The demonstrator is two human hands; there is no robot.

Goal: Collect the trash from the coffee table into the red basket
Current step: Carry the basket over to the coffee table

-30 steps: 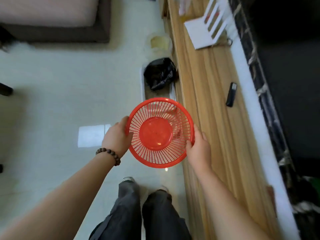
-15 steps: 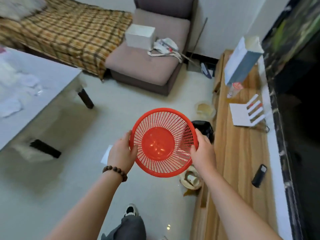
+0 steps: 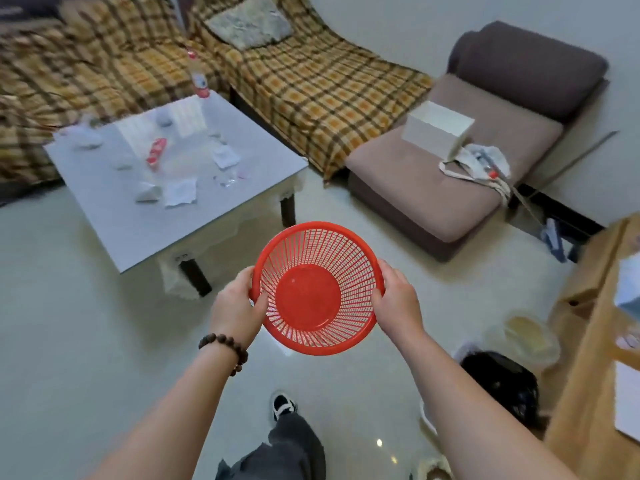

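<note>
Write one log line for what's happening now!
stage: carrying | red basket: empty, held by left hand and right hand | trash: on coffee table | next: likely approach table

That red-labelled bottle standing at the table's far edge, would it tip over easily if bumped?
Probably: the bottle is tall and narrow and looks nearly empty, so likely light. Standing near the coffee table edge, it might roll off once down.

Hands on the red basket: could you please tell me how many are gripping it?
2: the left hand grips the red basket's left rim, and the right hand its right rim.
</note>
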